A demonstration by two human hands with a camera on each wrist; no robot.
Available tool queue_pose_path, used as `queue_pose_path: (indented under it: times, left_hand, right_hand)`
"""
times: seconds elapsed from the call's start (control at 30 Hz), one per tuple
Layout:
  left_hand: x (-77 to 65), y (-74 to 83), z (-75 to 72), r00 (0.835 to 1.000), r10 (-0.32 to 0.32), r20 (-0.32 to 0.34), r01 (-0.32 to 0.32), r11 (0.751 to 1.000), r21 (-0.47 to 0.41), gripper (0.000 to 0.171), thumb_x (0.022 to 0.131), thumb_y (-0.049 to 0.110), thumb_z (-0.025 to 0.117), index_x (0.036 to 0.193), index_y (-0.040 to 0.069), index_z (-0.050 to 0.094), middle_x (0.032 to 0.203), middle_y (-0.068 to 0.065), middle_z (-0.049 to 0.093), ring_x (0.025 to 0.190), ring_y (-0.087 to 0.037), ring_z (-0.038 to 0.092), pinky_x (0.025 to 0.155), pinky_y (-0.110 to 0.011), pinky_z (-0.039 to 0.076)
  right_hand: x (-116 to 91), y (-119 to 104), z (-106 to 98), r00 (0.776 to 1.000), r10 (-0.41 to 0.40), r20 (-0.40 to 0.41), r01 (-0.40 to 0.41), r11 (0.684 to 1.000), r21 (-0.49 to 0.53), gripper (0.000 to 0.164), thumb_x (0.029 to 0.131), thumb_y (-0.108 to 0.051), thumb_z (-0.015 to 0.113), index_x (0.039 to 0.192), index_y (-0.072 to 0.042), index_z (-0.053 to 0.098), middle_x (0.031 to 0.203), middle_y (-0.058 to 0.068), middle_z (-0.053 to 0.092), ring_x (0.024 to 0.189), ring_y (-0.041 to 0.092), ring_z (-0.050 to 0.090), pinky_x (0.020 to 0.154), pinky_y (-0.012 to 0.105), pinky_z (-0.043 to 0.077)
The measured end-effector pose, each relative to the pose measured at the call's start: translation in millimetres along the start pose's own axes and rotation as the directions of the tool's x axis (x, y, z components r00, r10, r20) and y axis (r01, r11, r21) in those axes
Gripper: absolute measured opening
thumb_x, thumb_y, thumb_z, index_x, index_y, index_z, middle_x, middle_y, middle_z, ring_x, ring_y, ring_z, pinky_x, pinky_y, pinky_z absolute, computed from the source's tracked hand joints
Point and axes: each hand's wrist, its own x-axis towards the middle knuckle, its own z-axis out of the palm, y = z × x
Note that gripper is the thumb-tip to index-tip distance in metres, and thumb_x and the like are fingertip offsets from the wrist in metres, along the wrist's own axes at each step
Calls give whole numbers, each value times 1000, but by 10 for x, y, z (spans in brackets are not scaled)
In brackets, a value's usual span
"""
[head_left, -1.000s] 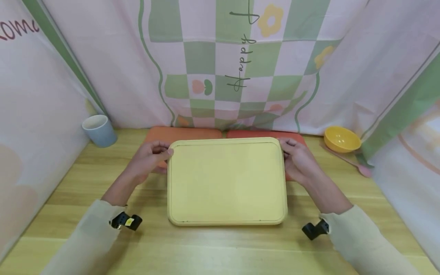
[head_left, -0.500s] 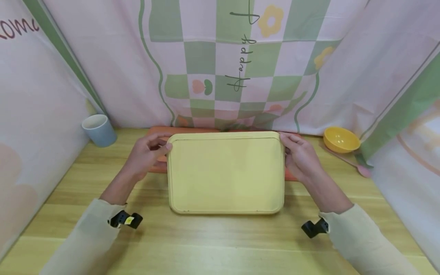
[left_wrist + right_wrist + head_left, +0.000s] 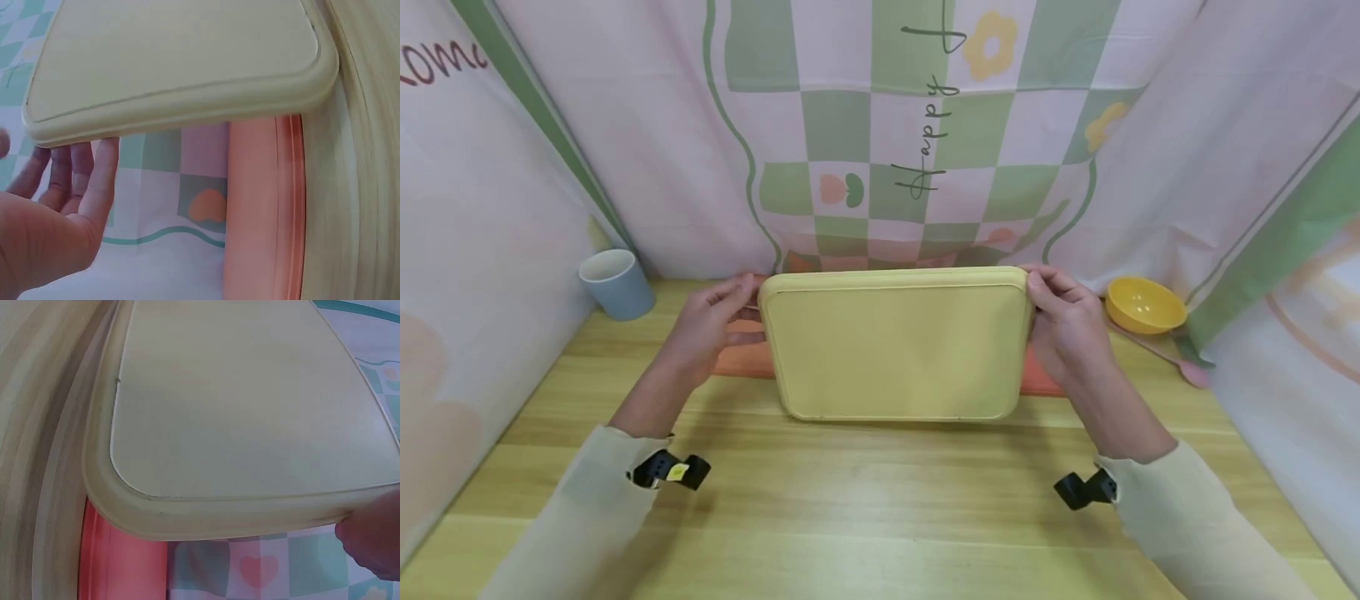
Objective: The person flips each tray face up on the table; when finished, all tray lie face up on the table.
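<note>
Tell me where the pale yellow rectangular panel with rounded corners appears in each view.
Head: the panel is central, between the bare left hand and bare right hand.
Left wrist: the panel lies across the top, above the left hand.
Right wrist: the panel fills much of the upper frame.
Shared landmark: the green-and-white checkered fabric backdrop.

orange panel (image 3: 741,357) and red panel (image 3: 1041,381) partly hidden behind yellow panel (image 3: 902,350), right hand (image 3: 375,536) cropped in right wrist view, lettering (image 3: 445,58) cut off
</note>
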Motion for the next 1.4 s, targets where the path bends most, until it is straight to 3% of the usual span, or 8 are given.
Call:
queue_pose_path:
  times: [0.13,0.33,0.77,1.03,1.17,1.27,1.33,1.4]
  left_hand:
    - [-2,26,-3,997,-80,3,80,997,-4,53,102,57,48,110,9,69,104,-7,64,92,-21,67,82,-42,60]
    - [-1,21,-24,988,-134,80,135,991,-6,62,100,64,44,138,17,56,108,-5,65,97,-21,65,88,-50,57]
    - [-49,-60,10,995,-1,103,13,992,-125,51,101,58,43,114,16,69,100,-7,62,96,-19,63,84,-41,59]
    - [-25,-53,-19,987,141,73,-128,979,-162,42,100,54,45,111,25,73,108,-1,60,107,-19,56,98,-47,52]
    - [-18,-64,-5,982,190,17,-183,962,-204,44,96,53,51,78,15,62,81,2,53,101,-15,56,107,-63,39]
    - [-19,-87,9,979,202,-37,-205,953,-224,51,94,52,55,66,14,38,71,4,40,92,-11,53,108,-63,37]
    - [-19,-103,12,976,209,-63,-218,948,-231,54,92,53,58,65,14,33,71,4,37,89,-9,51,108,-62,37]
    - [-14,-115,12,973,221,-73,-232,944,-234,50,92,52,59,67,13,39,75,4,43,92,-10,54,110,-63,35]
  right_hand:
    - [-25,-5,27,997,-73,36,73,997,10,13,99,-1,62,98,6,73,98,11,69,87,17,66,79,25,55]
    - [-40,7,62,973,-184,142,181,983,36,15,101,4,56,100,10,70,99,15,67,89,20,65,81,26,55]
    - [-36,59,33,969,-206,134,195,977,91,19,101,5,57,88,7,71,91,12,66,84,19,64,78,27,54]
    - [-34,-118,-16,980,83,179,-44,977,-210,26,109,-22,50,100,-16,74,102,-4,70,112,15,57,106,42,30]
    - [-29,-199,-70,946,290,148,-229,916,-330,34,106,-42,50,127,-18,63,145,5,52,151,30,20,121,56,2]
    - [-9,-219,-112,895,424,140,-349,860,-371,83,102,-56,48,162,-13,11,167,20,-1,152,40,-12,121,53,-6]
    - [9,-219,-134,862,483,152,-393,827,-401,103,100,-61,43,155,-13,-29,161,24,-25,149,43,-18,121,51,-6]
    - [25,-211,-150,843,512,162,-416,813,-407,103,100,-61,40,152,-9,-32,158,28,-28,148,44,-18,120,51,-5]
